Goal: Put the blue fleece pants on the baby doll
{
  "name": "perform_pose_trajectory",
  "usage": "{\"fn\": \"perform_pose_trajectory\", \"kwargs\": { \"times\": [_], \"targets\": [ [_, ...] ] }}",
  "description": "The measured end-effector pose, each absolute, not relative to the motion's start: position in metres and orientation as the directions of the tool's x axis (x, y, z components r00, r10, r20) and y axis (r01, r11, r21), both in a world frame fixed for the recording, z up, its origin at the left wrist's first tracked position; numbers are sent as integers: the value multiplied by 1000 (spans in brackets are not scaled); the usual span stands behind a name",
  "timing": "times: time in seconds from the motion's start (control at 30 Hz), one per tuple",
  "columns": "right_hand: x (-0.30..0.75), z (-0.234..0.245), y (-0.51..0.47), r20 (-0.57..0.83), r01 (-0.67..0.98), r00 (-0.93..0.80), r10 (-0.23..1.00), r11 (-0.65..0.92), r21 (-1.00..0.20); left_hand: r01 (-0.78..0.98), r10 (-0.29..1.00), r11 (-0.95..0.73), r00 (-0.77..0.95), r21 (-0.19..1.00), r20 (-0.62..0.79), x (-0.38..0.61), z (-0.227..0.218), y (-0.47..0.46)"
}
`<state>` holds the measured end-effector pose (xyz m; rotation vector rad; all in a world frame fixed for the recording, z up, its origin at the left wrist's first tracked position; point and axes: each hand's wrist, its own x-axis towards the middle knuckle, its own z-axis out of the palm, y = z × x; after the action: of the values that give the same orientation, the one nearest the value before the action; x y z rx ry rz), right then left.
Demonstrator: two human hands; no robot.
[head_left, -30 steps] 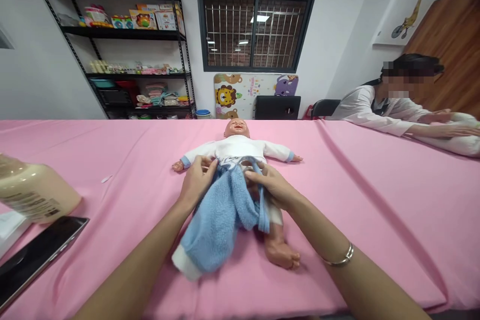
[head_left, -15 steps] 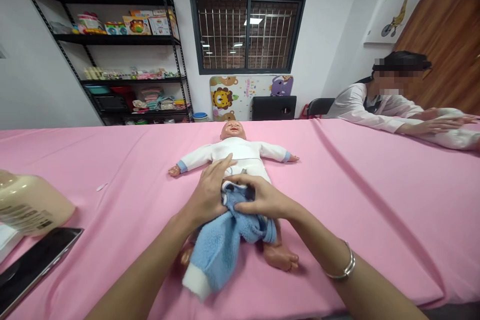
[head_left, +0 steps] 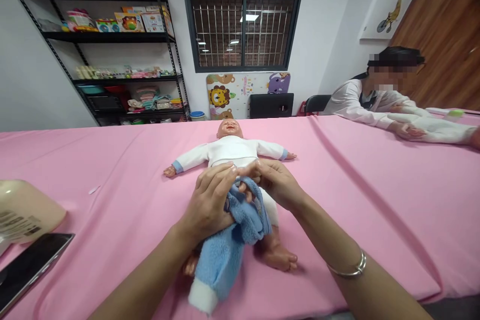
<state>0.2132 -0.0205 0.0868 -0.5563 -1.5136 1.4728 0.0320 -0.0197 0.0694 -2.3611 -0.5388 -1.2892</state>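
Observation:
A baby doll [head_left: 229,149] lies on its back with its arms spread, in a white top with blue cuffs and white bottoms. Over its legs I hold a blue fleece garment [head_left: 222,255] with a white cuff; it looks like small trousers. My left hand [head_left: 210,200] is closed on the bunched cloth from the left side. With bent fingers, my right hand [head_left: 278,184] grips the garment's upper edge, and some of its fingers show through the opening. The doll's bare foot [head_left: 279,257] sticks out below on the right.
A pink cloth [head_left: 123,180] covers the table. On the left lie a cream bottle [head_left: 28,210] and a dark phone [head_left: 33,270]. Across at the right, another person [head_left: 360,97] leans over a white-clothed doll [head_left: 438,130]. Black shelves [head_left: 108,37] stand behind.
My right hand has moved up, drawing the garment's edge upward and pushing fingers through its opening. My left hand stays on the cloth. The other person's hands have shifted on their doll.

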Motion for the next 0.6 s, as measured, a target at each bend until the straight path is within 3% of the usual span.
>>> {"fn": "perform_pose_trajectory", "kwargs": {
  "times": [0.13,0.23,0.33,0.4,0.47,0.53,0.6],
  "targets": [
    [213,86,-21,297,-169,-522,800,245,-955,532,151,-834,476,-147,867,32,67,-17],
    [211,82,-15,331,-117,-456,826,314,-942,564,193,-818,451,-110,872,29,65,-13],
    [212,74,-8,368,186,-234,900,413,-891,563,215,-822,445,-85,870,29,66,-13],
    [213,65,-5,384,542,-58,922,352,-763,532,175,-836,489,-133,855,31,69,-15],
    [214,56,-4,342,772,50,938,181,-609,480,126,-856,556,-194,822,33,72,-19],
    [216,50,-2,209,819,59,976,73,-569,414,93,-883,617,-222,782,36,73,-22],
    [220,48,1,122,721,-26,992,104,-685,361,99,-910,669,-206,737,37,74,-24]
  ]
}}
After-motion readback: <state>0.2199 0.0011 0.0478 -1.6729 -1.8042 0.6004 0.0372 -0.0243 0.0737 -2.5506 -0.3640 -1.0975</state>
